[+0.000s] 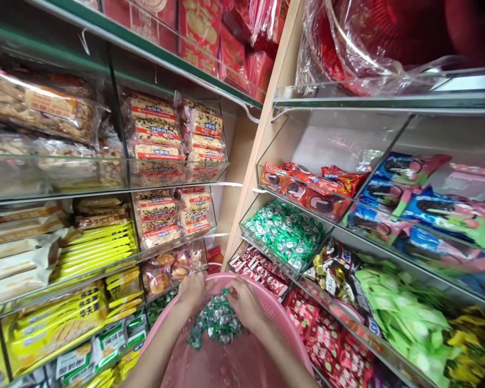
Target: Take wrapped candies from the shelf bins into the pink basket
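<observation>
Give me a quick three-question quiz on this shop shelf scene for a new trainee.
1. True or false: the left hand and the right hand both touch the green candy pile in the pink basket.
2. What is stocked just above the red packs beside the basket? A green-wrapped sweets B blue packets C bottles
3. Fill in: the yellow packs are on the person's ____ side.
Key: 1 true; 2 A; 3 left.
</observation>
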Tool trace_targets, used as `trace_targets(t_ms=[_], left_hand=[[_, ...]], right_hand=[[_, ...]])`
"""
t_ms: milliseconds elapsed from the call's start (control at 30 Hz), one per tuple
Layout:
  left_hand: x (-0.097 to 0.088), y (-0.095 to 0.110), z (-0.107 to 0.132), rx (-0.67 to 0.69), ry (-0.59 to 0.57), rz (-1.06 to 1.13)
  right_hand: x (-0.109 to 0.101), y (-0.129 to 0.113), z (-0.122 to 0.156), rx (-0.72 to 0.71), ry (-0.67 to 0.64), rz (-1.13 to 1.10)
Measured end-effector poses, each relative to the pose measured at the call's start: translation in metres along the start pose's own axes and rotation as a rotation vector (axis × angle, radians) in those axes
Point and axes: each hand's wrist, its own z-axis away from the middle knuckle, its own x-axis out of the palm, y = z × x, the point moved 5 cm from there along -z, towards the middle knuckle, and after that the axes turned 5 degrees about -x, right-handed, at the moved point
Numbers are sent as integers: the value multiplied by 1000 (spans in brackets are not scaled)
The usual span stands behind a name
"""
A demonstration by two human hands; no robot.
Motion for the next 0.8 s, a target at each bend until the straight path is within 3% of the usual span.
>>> trace_targets(t_ms=[167,433,800], left_hand=[[6,2,-5,19,1,-28],[10,11,-5,40,-30,-56],[6,16,0,76,-9,-48]], right_hand=[[15,4,14,-30,0,105],[44,7,29,-64,-105,288],[45,14,37,-41,-82,209]])
